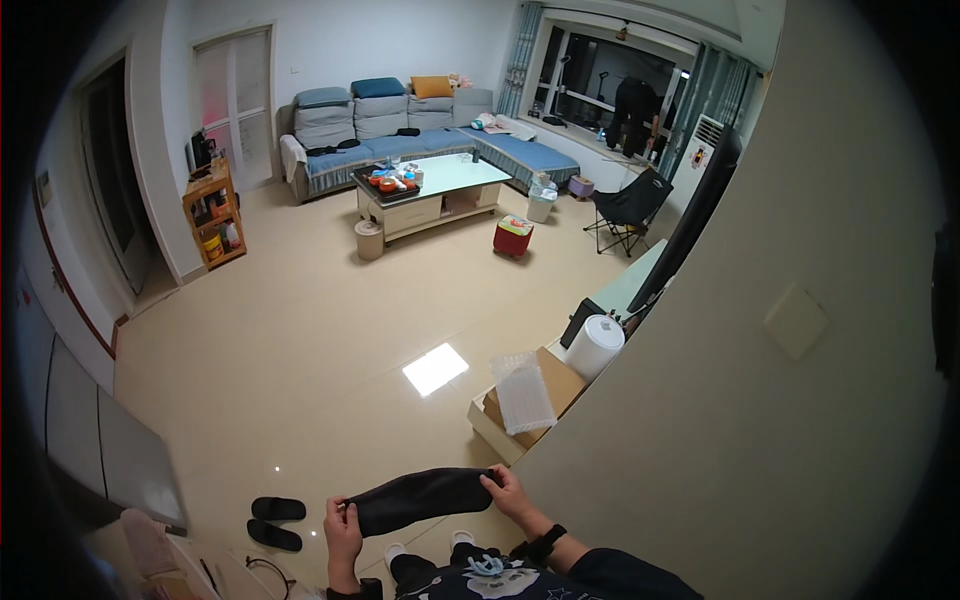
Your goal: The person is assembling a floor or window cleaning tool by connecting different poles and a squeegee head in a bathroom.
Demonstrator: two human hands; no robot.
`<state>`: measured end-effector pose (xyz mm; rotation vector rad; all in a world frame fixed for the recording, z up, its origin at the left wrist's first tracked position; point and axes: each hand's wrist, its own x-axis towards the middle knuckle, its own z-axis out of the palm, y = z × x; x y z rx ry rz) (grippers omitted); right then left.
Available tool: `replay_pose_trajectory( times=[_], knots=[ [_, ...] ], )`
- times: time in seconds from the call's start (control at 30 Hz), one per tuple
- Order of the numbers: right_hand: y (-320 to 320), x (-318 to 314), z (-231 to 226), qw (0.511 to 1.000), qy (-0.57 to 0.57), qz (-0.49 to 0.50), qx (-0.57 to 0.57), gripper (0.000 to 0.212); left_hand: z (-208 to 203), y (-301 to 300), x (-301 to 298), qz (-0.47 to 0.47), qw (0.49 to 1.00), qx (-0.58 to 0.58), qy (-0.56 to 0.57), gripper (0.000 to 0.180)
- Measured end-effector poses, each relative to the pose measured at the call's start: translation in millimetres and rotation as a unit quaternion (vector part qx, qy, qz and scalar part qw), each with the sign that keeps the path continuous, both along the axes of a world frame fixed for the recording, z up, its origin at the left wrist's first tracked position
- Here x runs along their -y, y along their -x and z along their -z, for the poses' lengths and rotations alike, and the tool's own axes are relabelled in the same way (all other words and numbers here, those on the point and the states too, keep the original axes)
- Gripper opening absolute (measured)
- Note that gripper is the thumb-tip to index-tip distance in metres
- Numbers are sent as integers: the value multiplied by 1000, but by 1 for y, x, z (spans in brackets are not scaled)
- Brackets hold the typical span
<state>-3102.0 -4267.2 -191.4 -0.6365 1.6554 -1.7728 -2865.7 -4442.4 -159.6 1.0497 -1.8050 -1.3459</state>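
A long, flat piece of black cloth (425,498) is stretched out in front of my body at about waist height. My left hand (344,525) pinches its left end between thumb and fingers. At the other end, my right hand (510,492) has its fingers closed on the cloth's upper corner. The cloth bows slightly upward in the middle, and its exact kind does not show. A pair of black slippers (277,522) lies on the floor to the left of my left hand.
An open carton with bubble wrap (525,393) stands ahead right, beside a white cylinder (595,345) and the wall. Farther off are a coffee table (460,180), red stool (513,236), blue sofa (400,143) and black folding chair (630,207). Another person (634,112) bends at the window.
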Motion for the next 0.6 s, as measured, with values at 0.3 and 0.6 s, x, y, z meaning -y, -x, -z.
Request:
replay_pose_trajectory(
  times=[0.3,0.6],
  knots=[
    [4,12,15,999,15,42,-9,12,-5,9,28,23,1000,-6,0,14],
    [2,18,18,999,6,36,-11,13,6,9,45,47,998,-23,-23,14]
  ],
)
